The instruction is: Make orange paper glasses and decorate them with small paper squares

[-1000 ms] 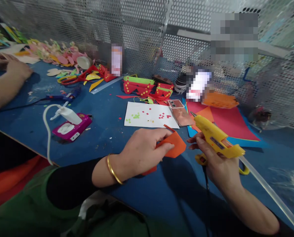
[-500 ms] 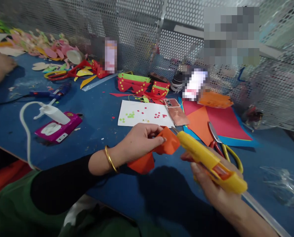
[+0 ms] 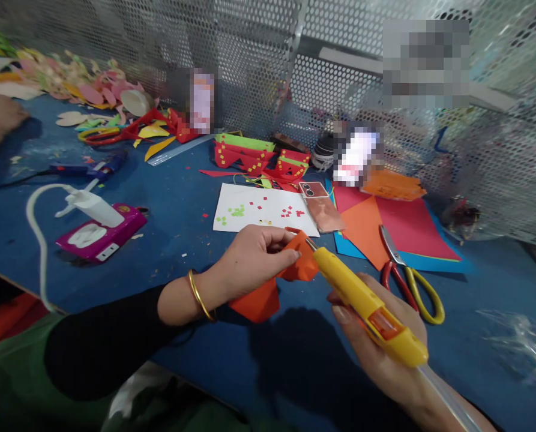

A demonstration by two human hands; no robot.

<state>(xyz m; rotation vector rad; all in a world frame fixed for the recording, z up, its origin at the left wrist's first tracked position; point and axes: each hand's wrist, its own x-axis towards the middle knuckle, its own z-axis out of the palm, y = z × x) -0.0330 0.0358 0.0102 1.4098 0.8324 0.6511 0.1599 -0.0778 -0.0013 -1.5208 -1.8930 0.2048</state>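
Note:
Between thumb and fingers, my left hand (image 3: 263, 258) pinches a folded orange paper piece (image 3: 257, 300), part of it hidden under the palm. My right hand (image 3: 380, 330) is wrapped round a yellow hot glue gun (image 3: 362, 294), with a clear glue stick (image 3: 448, 399) coming out of its back end. The gun's metal nozzle points at the upper edge of the orange paper; I cannot tell whether it touches. Just beyond lies a white sheet (image 3: 272, 204) with small green and red paper squares on it.
Scissors (image 3: 396, 258) and coloured paper sheets (image 3: 421, 228) lie to the right, beside a phone (image 3: 324, 210). Red paper masks (image 3: 243, 157) stand at the back. On the left are a purple power strip (image 3: 110, 237), a blue glue gun (image 3: 101, 168) and another person's hand (image 3: 0, 120).
The glue gun has shifted left and tilted steeper, its nozzle now at the paper's upper edge. My left hand keeps its hold on the orange paper.

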